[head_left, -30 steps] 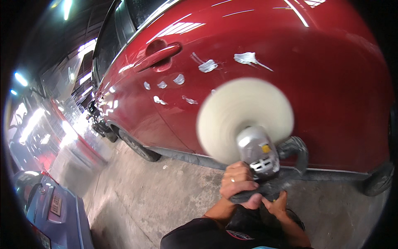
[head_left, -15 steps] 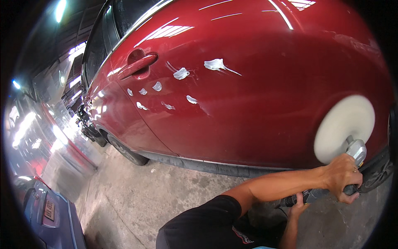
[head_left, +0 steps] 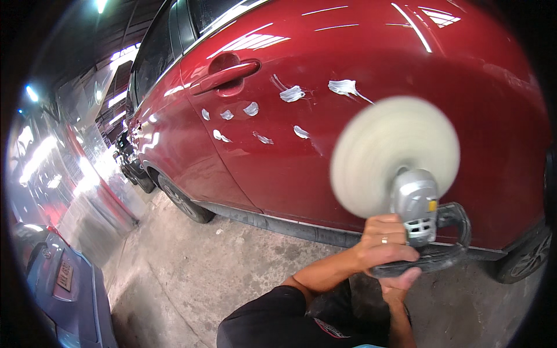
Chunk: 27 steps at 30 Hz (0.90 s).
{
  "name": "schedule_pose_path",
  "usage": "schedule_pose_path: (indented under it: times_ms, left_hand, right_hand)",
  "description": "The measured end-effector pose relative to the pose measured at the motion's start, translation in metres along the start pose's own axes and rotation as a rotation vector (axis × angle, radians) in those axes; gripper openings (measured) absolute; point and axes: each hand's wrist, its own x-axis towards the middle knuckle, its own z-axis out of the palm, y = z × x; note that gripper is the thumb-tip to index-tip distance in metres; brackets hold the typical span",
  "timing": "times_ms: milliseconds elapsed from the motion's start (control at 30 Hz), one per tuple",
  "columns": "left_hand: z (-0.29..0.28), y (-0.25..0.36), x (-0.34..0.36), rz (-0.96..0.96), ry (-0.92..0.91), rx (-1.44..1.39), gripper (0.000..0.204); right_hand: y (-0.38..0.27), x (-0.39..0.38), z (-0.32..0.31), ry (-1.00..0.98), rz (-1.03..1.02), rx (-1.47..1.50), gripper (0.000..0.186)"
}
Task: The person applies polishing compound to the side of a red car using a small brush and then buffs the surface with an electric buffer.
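My left hand (head_left: 384, 246), with a ring on one finger, is closed around the black loop handle of a grey polisher (head_left: 416, 200). Below it, my right hand (head_left: 400, 287) grips the rear part of the tool, mostly hidden behind the handle and my left hand. A large round cream-white pad (head_left: 383, 142), blurred as if spinning, faces the red car door (head_left: 272, 174); whether it touches the paint I cannot tell. Left of the pad, several white paste dabs dot the door, the largest dab (head_left: 343, 87) close to the pad's upper left edge.
The door handle (head_left: 226, 77) juts out left of the paste. A dark sill (head_left: 278, 226) runs along the car's bottom above a stained concrete floor (head_left: 180, 272). Wheels show at both ends. Behind me to the left stand a blue-grey car (head_left: 72, 290) and clear plastic sheeting (head_left: 87, 214).
The polisher has moved left and up across the door, from near the rear wheel toward the paste, and looks larger. Both hands moved with it. The view has shifted slightly.
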Motion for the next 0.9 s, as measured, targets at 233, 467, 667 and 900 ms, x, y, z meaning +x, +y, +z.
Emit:
schedule_pose_path:
  times_ms: [233, 467, 667, 900]
  left_hand:
    - [-0.068, 0.02, -0.01, -0.044, 0.033, 0.182, 0.02]
    - [-0.096, 0.02, -0.03, 0.011, 0.276, 0.324, 0.022]
    - [-0.099, 0.028, -0.043, -0.02, 0.36, 0.448, 0.022]
    - [-0.057, 0.013, -0.038, -0.063, -0.038, 0.15, 0.026]
  right_hand:
    - [-0.052, 0.011, 0.041, -0.049, -0.132, -0.304, 0.042]
    - [-0.064, 0.038, 0.056, -0.231, -0.022, -0.416, 0.055]
    - [-0.067, 0.049, 0.06, -0.306, -0.047, -0.484, 0.05]
    - [-0.021, 0.004, 0.018, -0.119, -0.129, -0.419, 0.063]
